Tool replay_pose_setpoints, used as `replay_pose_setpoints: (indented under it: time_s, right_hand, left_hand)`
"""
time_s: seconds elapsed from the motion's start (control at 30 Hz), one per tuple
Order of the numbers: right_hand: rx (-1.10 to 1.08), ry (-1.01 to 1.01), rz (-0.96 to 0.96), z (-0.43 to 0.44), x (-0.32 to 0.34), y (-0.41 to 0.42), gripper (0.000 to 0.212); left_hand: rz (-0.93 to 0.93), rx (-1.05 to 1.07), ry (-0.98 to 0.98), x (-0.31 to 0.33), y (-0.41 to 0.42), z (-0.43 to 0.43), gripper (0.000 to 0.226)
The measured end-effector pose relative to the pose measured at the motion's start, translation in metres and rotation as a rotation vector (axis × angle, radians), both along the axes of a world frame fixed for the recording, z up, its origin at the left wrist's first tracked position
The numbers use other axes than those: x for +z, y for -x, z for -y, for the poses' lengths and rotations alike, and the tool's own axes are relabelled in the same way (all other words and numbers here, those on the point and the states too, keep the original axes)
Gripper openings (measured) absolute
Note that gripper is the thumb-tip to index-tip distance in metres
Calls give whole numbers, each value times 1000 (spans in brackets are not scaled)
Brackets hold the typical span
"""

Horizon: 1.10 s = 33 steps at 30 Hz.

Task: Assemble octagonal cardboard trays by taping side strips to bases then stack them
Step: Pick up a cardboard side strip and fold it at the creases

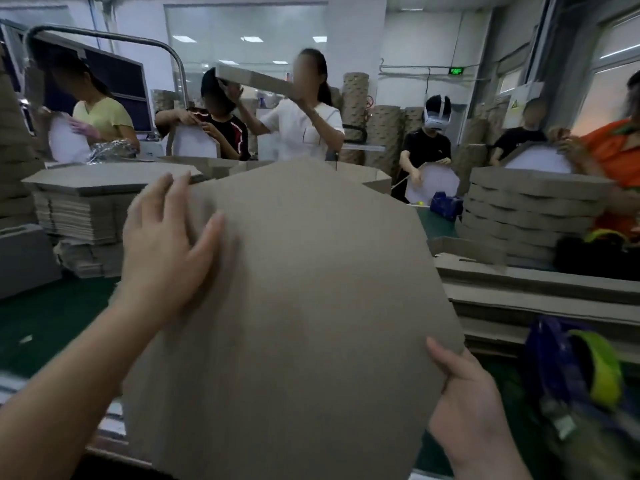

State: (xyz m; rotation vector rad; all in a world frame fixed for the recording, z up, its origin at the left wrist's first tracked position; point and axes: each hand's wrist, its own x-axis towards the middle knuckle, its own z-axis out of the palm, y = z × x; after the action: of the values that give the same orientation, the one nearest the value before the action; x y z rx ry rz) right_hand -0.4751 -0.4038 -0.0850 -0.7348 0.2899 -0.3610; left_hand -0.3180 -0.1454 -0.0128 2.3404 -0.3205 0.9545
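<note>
Head view: octagonal base (pixel 311 289) held up mid-frame over the green bench (pixel 52 317), plain face toward the camera. Left hand (pixel 169 237) lies flat on its upper-left area, fingers straight and spread. Right hand (pixel 464 393) pinches the lower-right edge, thumb on the front face. Tape dispenser (pixel 571 368) sits lower right, blurred. Tray stack (pixel 530 216) stands at the far right.

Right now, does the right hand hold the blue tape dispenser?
No, the right hand grips the lower right edge of the cardboard base, while the blue tape dispenser lies apart beside it.
</note>
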Motion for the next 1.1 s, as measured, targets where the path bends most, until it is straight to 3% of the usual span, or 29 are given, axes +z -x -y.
replay_pose_setpoints:
  time_s: [0.07, 0.1, 0.17, 0.2, 0.3, 0.43, 0.57, 0.7, 0.77, 0.93, 1.1]
  right_hand:
    - [4, 2, -30, -1, -10, 6, 41]
    - [-3, 11, -39, 1, -15, 10, 42]
    - [-5, 76, -42, 9, -23, 17, 39]
    - [-1, 153, -51, 15, -25, 20, 36]
    - [-91, 444, -118, 36, -25, 30, 29]
    - [-146, 761, -244, 50, -16, 27, 16]
    - [-12, 962, -279, 50, 2, 8, 16]
    - [162, 1333, -370, 53, 16, -14, 11]
    - [226, 1400, -350, 52, 22, -27, 12]
    - [393, 1541, -387, 48, 22, -64, 16]
    - [285, 1790, -421, 50, -1, -106, 25]
  left_hand:
    - [-146, -67, 96, 12, -7, -5, 59]
    - [-195, -171, 233, 15, -6, -7, 43]
    - [-207, -352, 473, 12, -1, -12, 7]
    - [-193, -381, 483, 9, 3, -16, 7]
    - [-134, -388, 410, -10, 20, -23, 5]
    - [-141, -449, 343, -40, 48, -11, 20]
    - [-64, -505, 284, -63, 71, 16, 7]
    - [-84, -528, 252, -77, 70, 30, 15]
    - [-87, -560, 190, -83, 75, 35, 5]
    - [-150, -584, 100, -95, 81, 47, 9]
    - [-206, -600, 64, -91, 81, 61, 6]
